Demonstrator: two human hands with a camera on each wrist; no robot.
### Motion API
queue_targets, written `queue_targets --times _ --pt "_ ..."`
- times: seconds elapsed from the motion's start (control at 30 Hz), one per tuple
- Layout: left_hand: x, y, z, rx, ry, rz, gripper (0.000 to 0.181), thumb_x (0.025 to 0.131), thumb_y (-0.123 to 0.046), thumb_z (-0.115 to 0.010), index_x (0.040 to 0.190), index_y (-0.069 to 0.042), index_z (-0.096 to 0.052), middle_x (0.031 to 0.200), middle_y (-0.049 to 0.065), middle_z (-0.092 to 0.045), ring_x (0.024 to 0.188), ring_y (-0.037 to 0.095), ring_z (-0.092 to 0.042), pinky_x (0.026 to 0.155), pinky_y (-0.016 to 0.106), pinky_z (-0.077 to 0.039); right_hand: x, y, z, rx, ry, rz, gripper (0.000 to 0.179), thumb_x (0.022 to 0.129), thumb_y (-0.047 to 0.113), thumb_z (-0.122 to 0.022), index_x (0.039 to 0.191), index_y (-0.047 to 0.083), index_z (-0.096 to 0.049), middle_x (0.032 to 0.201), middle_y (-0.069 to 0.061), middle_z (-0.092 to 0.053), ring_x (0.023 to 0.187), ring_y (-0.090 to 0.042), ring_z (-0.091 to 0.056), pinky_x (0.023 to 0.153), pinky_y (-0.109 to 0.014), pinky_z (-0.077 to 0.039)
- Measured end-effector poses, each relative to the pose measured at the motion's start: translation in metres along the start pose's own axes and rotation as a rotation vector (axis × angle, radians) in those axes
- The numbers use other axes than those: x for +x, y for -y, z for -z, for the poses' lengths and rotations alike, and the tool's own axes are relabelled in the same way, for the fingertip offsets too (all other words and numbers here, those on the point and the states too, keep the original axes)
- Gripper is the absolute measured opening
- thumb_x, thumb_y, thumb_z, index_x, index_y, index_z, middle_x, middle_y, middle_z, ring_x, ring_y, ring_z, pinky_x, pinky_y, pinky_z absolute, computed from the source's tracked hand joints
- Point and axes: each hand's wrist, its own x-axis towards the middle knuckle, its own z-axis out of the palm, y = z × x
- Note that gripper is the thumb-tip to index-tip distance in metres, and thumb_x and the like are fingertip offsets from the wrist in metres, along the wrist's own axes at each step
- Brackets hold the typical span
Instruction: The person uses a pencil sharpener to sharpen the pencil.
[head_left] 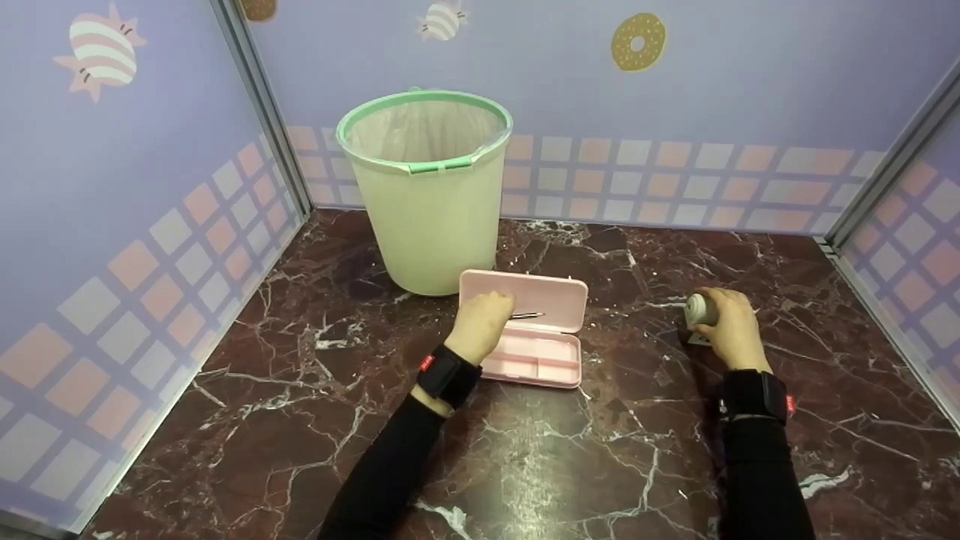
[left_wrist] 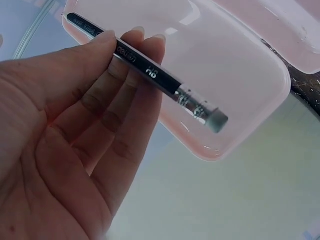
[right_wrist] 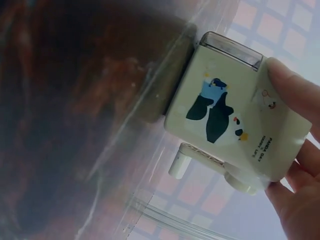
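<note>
My left hand point(head_left: 480, 328) is over the left part of an open pink pencil case point(head_left: 555, 300), hiding some of it. Between thumb and fingertips it pinches a black pencil point(left_wrist: 150, 70) with a silver ferrule and grey eraser, seen closely in the left wrist view. Over on the right, my right hand point(head_left: 733, 328) grips a cream crank pencil sharpener point(right_wrist: 230, 117) by its end. Panda pictures decorate the sharpener, and its clear window and crank handle show in the right wrist view. Its lower end is at the tabletop; whether it touches, I cannot tell.
Behind the pencil case stands a tall pale bin point(head_left: 435, 217) with a green rim and a clear liner. The dark red marbled tabletop point(head_left: 570, 465) is enclosed by patterned panels point(head_left: 570, 97) at the back and both sides.
</note>
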Motion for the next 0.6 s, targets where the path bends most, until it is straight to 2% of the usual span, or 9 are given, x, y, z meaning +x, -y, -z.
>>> queue_targets --times 0.3,0.47,0.6 --pt "0.000 0.001 0.000 -0.013 0.016 0.001 0.008 0.085 0.002 -0.058 0.087 -0.004 -0.063 0.084 0.012 -0.073 0.075 0.032 -0.072 0.062 0.042 -0.059 0.000 0.003 0.007 -0.013 0.052 -0.006 0.058 0.075 -0.002 -0.078 0.126 -0.014 -0.054 0.123 -0.041 -0.054 0.121 -0.056 -0.044 0.103 -0.066 -0.036" --pt "-0.001 0.001 0.000 -0.009 -0.001 -0.005 0.008 0.086 0.000 -0.057 0.087 -0.004 -0.063 0.083 0.012 -0.073 0.074 0.032 -0.071 0.060 0.042 -0.058 0.002 0.015 0.011 -0.045 0.142 0.010 0.057 0.073 0.002 -0.081 0.123 -0.013 -0.059 0.116 -0.040 -0.060 0.107 -0.057 -0.055 0.092 -0.065 -0.044" --pt "-0.002 0.002 0.000 0.000 -0.027 -0.022 0.008 0.086 -0.001 -0.057 0.085 -0.004 -0.063 0.081 0.012 -0.072 0.072 0.032 -0.070 0.058 0.042 -0.057 0.002 0.030 0.013 -0.064 0.178 0.041 0.054 0.068 0.001 -0.083 0.117 -0.012 -0.064 0.111 -0.037 -0.065 0.098 -0.056 -0.061 0.085 -0.064 -0.048"
